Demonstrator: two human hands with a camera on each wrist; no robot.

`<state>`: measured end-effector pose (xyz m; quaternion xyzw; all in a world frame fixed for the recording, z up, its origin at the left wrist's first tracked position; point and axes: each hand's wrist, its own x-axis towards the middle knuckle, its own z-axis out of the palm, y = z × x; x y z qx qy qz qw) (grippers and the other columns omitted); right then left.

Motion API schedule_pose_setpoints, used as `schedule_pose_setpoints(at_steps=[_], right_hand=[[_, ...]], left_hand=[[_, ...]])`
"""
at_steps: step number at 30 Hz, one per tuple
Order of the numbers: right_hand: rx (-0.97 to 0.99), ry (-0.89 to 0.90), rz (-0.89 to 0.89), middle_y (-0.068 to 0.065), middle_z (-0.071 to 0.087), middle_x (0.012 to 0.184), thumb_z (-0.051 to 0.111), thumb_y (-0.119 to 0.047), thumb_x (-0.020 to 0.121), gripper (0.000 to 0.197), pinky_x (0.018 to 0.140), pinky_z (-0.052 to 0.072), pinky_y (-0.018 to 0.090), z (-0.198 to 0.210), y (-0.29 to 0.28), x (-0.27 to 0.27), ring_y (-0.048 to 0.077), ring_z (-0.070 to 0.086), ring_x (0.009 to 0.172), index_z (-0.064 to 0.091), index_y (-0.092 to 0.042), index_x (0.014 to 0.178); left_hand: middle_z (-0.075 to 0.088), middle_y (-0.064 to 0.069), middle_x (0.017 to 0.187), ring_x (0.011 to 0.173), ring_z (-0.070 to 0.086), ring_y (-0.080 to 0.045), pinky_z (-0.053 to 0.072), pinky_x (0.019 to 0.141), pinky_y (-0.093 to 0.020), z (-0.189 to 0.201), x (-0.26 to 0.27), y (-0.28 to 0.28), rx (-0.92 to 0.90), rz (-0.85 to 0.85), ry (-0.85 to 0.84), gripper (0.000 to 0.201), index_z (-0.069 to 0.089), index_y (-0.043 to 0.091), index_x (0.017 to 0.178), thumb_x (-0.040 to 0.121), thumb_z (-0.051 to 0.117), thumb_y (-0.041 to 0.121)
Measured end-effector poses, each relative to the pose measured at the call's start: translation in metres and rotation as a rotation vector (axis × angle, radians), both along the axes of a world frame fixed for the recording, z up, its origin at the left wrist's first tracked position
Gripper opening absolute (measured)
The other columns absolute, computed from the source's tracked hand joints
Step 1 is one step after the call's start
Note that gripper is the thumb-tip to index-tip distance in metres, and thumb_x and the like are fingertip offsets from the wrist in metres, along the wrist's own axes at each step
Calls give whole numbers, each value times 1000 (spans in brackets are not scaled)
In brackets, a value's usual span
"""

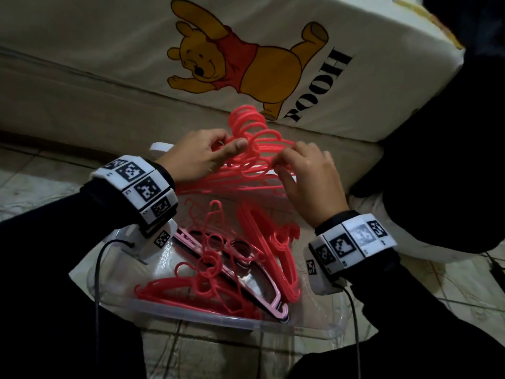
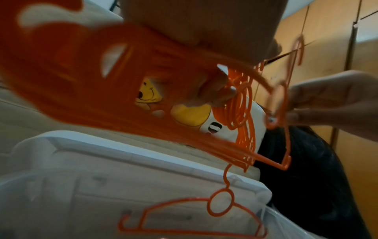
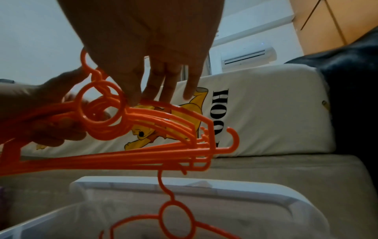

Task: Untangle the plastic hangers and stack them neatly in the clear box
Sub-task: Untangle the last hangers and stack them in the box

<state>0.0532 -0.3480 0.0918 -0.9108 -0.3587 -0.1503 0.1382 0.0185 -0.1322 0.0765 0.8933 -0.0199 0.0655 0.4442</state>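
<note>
Above the clear plastic storage box (image 1: 218, 321), both hands hold one bundle of coral-red plastic hangers (image 1: 254, 160), its long bars running roughly level from left to right and its hooks fanned upward and away from the person. Left hand (image 1: 199, 157): thumb and fingers pinched on the ring necks near the bundle's middle. Right hand (image 1: 308, 181): fingertips curled down onto the shoulder bars on the right side, plucking at one hanger; it appears the better placed to draw a hanger off sideways. Below, more red hangers (image 1: 210, 272) and a pale pink hanger (image 1: 270, 299) lie loosely crossed in the box, not yet stacked. Box stands on a tiled floor (image 1: 32, 184) beside a cream mattress printed with a yellow bear (image 1: 232, 58).
</note>
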Motion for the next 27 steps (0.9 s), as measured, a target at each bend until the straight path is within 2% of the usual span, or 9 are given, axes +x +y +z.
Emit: schedule_pose_setpoints(at_steps=[2,5,9,13,18,21,23,25,27], right_hand=[[21,-1,-12,2,62,100,58,-19,90,12,77,28,29,-3,1,1,23,52,97,67,-16,97],[55,46,-3,9,63,99,59,-14,89,12,78,40,36,-8,3,1,29,55,94,68,-10,95],[65,82,-7,11,61,97,58,-12,88,12,77,42,40,-11,4,0,30,55,94,67,-9,94],[111,78,-3,9,61,100,56,-13,90,12,77,43,37,-10,4,2,26,54,97,66,-9,96],[142,99,25,8,61,99,59,-12,89,10,76,47,39,-9,5,4,25,58,88,65,-8,96],[201,86,-21,6,59,99,62,-10,85,10,72,50,39,-2,-3,14,23,60,79,63,-11,95],[183,97,-104,5,62,96,60,-14,84,8,72,50,41,-1,-14,24,25,61,81,62,-14,92],[47,174,-220,5,65,98,59,-20,84,11,77,50,39,-6,-26,34,27,61,90,63,-17,93],[-134,303,-278,6,65,108,61,-24,84,21,85,48,37,-17,-32,37,27,59,103,63,-18,104]], left_hand=[[62,6,71,65,58,-12,43,64,-29,-2,-1,-3,9,-8,10,85,59,20,84,58,29,95],[66,5,74,69,62,-13,46,69,-33,-4,-2,-8,-20,-16,28,66,60,24,85,64,41,83],[70,-5,89,83,66,-23,52,82,-47,-3,-2,-7,-54,-42,69,66,62,22,96,63,53,78],[70,5,94,87,67,-10,53,87,-43,-1,-5,-7,-33,-52,75,66,61,25,102,59,66,75],[70,-1,96,90,65,-18,49,86,-47,0,-2,-7,59,-26,27,44,64,17,104,76,69,51],[69,1,96,91,64,-16,49,86,-42,1,0,-4,123,2,1,36,65,17,105,82,67,44],[69,5,92,89,63,-12,49,83,-34,2,-1,-1,134,45,-9,36,66,19,102,81,67,48],[65,11,86,85,61,-9,45,76,-29,3,-1,2,139,69,-7,40,64,23,97,75,61,56],[61,11,85,83,58,-10,40,75,-27,4,-1,3,155,78,-12,38,60,27,98,75,54,57]])
